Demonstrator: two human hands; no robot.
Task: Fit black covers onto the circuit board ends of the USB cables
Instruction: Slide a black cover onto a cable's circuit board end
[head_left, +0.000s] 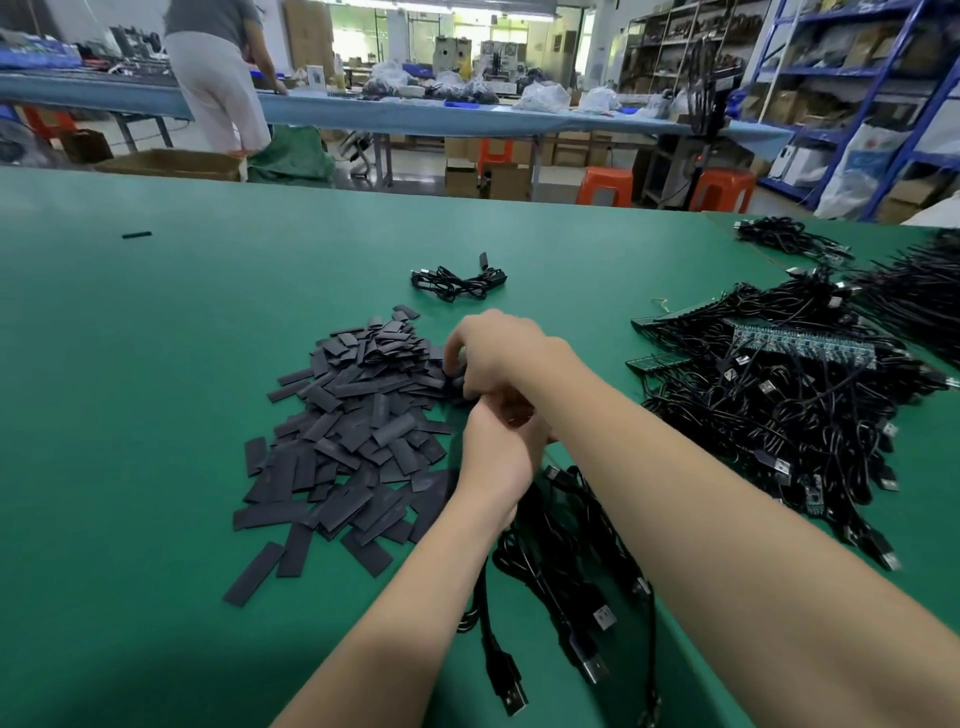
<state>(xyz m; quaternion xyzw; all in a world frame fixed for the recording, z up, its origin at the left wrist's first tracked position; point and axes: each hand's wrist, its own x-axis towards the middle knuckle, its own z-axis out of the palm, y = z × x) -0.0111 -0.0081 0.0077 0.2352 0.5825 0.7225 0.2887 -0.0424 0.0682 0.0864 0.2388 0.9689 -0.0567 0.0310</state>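
Observation:
A heap of flat black covers (353, 426) lies on the green table (156, 364) left of centre. My right hand (498, 353) curls over the heap's right edge and pinches a black cover (457, 382) there. My left hand (498, 452) sits just below it, fingers curled around something small that the right hand hides. A bunch of black USB cables (561, 561) trails from under my left hand toward the near edge, plugs pointing at me.
A big tangle of USB cables with green circuit boards (800, 400) fills the right side. One coiled cable (457, 280) lies beyond my hands. A single cover (136, 235) rests far left. A person stands at a back bench (215, 78).

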